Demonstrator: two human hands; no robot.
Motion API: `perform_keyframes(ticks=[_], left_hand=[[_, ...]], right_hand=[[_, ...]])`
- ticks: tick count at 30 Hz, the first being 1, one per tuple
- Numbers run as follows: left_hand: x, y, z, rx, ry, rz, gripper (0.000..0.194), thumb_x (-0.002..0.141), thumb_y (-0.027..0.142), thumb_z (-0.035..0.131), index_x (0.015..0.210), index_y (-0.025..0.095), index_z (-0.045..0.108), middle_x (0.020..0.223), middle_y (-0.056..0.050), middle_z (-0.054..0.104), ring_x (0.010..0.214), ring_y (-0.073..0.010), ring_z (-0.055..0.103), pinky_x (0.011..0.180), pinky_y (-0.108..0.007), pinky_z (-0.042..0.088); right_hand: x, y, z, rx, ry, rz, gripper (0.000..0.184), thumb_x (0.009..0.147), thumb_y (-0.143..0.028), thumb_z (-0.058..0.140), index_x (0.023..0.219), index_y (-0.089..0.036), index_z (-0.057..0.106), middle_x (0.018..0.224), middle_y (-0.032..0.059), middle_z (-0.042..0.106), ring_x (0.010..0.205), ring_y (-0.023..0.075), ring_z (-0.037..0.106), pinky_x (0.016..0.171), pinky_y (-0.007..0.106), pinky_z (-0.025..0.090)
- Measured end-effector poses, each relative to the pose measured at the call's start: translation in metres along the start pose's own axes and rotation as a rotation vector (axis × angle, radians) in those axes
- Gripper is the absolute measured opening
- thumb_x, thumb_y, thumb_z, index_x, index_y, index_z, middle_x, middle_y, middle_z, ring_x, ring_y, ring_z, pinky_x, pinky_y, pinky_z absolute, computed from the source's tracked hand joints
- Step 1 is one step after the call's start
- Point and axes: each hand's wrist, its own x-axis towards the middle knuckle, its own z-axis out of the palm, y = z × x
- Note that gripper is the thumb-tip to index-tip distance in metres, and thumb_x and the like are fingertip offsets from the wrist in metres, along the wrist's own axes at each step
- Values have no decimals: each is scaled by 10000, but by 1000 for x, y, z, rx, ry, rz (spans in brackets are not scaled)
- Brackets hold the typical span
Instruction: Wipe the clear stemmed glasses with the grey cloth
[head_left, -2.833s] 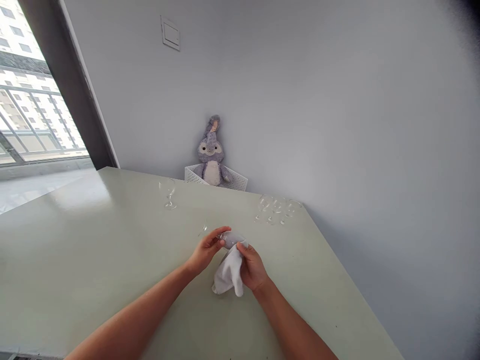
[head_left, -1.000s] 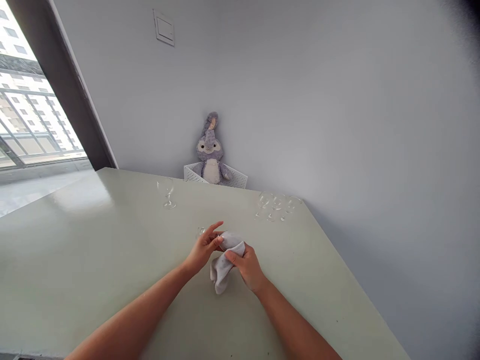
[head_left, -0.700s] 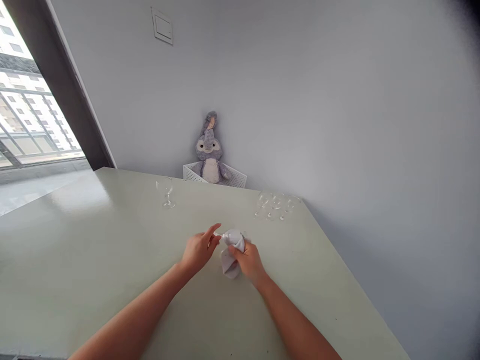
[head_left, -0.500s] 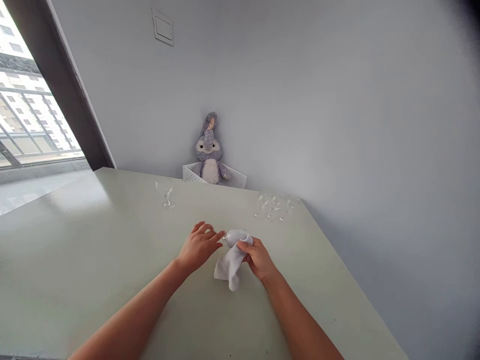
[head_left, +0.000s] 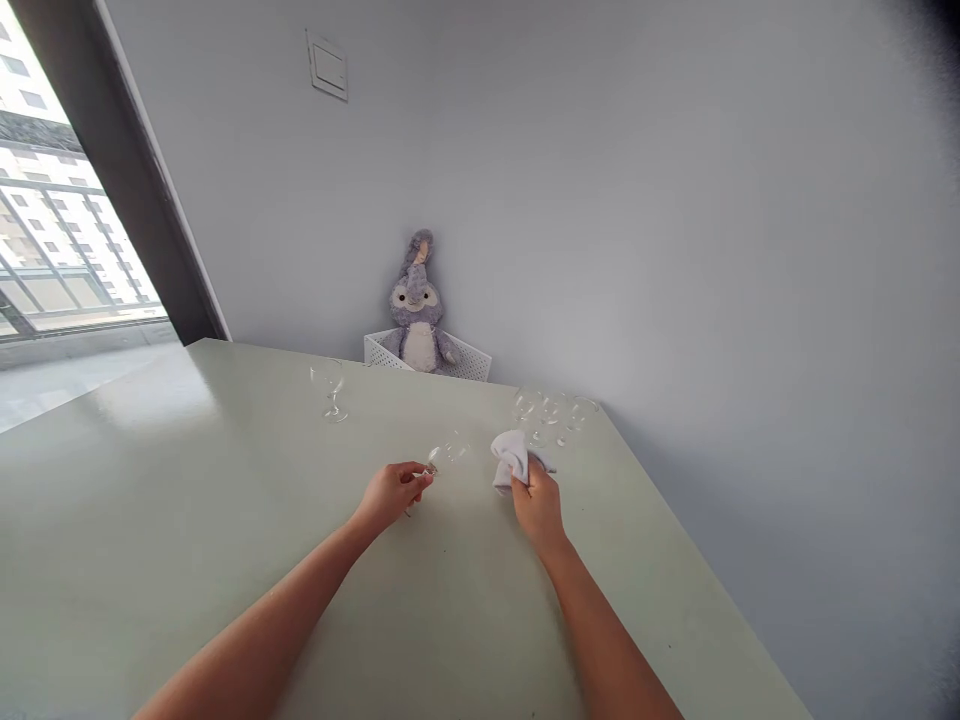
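My left hand (head_left: pixel 395 494) pinches the stem of a clear wine glass (head_left: pixel 451 447) over the middle of the table. The glass is tilted, its bowl pointing up and to the right, and its foot is mostly hidden behind my fingers. To the right, my right hand (head_left: pixel 537 502) is closed on a white cloth (head_left: pixel 511 458) bunched above its fingers. Cloth and glass are apart.
Another clear glass (head_left: pixel 330 388) stands upright at the table's back left. Several stemmed glasses (head_left: pixel 551 412) are grouped near the back right corner. Behind the table edge, a grey plush toy (head_left: pixel 418 310) sits in a white perforated basket (head_left: pixel 475 364) against the wall.
The cloth has come out of the glass bowl and moved right with my right hand. My left hand, whose fingers were spread beside the glass, has closed on its stem.
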Motion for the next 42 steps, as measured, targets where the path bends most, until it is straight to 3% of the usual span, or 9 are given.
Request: perform_keyframes(ticks=[4,7,11,14,18,21,28,33,42], left_hand=[[-1,-2,6,114,7,30,263,746,367,461,863,213,639,545,29,528,448,-97,437,437,-204,298],[-9,-3,17,396,24,286,203,754,209,432,651,193,607,502,25,499,466,-100,433,466,-214,281],[-21,0,26,714,56,808,229,811,210,432,637,174,576,560,-12,533,557,-126,482,561,-247,329],[-26,2,29,749,75,970,205,855,290,421,896,188,594,598,-18,557,575,-139,498,575,-264,347],[-25,0,35,619,133,856,289,866,333,411,1090,198,532,626,-9,585,588,-136,512,601,-264,377],[-23,-2,39,454,207,623,376,862,358,406,1207,218,457,634,11,582,590,-123,513,598,-242,393],[-21,-3,47,38,239,422,418,869,373,343,1272,273,396,1097,-65,486,825,-143,561,721,-301,473],[-23,-8,59,-131,168,452,468,883,413,295,1325,259,322,1378,-86,279,1278,-218,260,1029,-404,261],[-25,10,45,-775,7,101,538,774,435,533,1237,179,434,1199,-108,542,1043,-228,536,863,-340,426]], right_hand=[[-13,-35,-1,-150,-200,-443,424,839,-370,425,1218,-188,480,1118,106,582,1009,260,506,896,409,340],[-21,-53,6,-207,-296,-541,439,833,-398,461,1238,-228,471,1129,84,588,1077,280,451,970,463,250],[-17,-44,12,-17,-305,-251,287,856,-316,414,1018,-218,630,931,66,654,948,248,513,878,412,343],[-6,-23,8,437,-439,190,288,819,-354,457,755,-166,664,766,51,654,726,190,567,662,304,422],[1,-6,12,1125,-400,776,210,724,-348,551,724,-150,621,671,32,638,615,176,579,523,262,423],[-6,-15,27,1306,-245,869,172,732,-312,504,803,-186,597,801,33,658,699,191,604,544,280,454],[-32,-58,47,1172,-263,511,216,804,-312,452,924,-194,588,946,48,630,859,198,578,707,315,467],[-42,-63,47,817,-352,219,283,846,-327,416,1055,-205,564,953,54,625,921,198,552,805,329,435],[-51,-61,54,622,-303,135,244,839,-304,436,960,-173,603,786,37,619,715,167,555,671,281,450]])
